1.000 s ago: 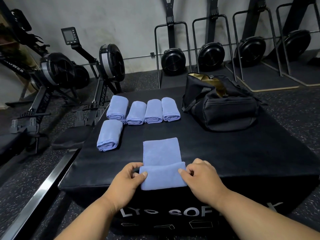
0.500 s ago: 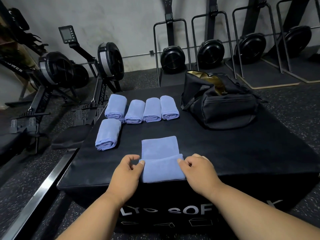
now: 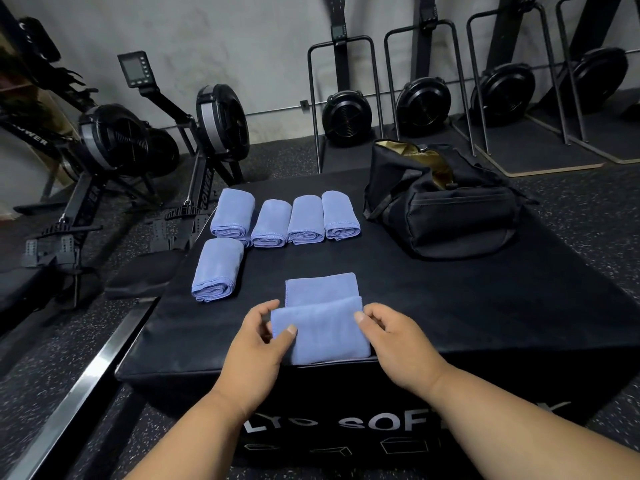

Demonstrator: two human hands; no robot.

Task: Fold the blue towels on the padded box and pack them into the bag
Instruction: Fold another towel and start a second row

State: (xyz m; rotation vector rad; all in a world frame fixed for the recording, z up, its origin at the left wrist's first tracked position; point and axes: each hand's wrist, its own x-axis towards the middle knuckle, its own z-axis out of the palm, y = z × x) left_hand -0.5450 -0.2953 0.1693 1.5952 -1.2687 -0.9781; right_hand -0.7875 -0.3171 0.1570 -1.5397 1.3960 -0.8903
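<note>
We find the half-folded blue microfibre towel (image 3: pixel 322 323) lying at the near edge of the black padded box (image 3: pixel 450 306), its near hem flush with that edge and its folded flap lying over the flat rear portion. The left hand (image 3: pixel 258 344) pinches the flap's left edge between thumb and curled fingers; the right hand (image 3: pixel 398 341) pinches the right edge in the same way. Both forearms reach in over the box's front face, which bears pale lettering partly hidden by them.

To the left rear, one folded blue towel (image 3: pixel 217 270) lies alone near the box's left edge, apart from the towel in hand. Behind it a row of four folded blue towels (image 3: pixel 285 218) lies side by side, neighbours touching or nearly so. The black fabric duffel bag (image 3: pixel 446 209) sits at the right rear of the box, its top open with tan lining showing, well apart from the hands. Bare box surface lies between the worked towel and the bag, and to the right of the hands.

Off the box, black rowing machines (image 3: pixel 138 140) stand on the speckled floor at left, close to the box's left edge. Further black fan-wheel machines (image 3: pixel 422 98) line the grey wall behind.
</note>
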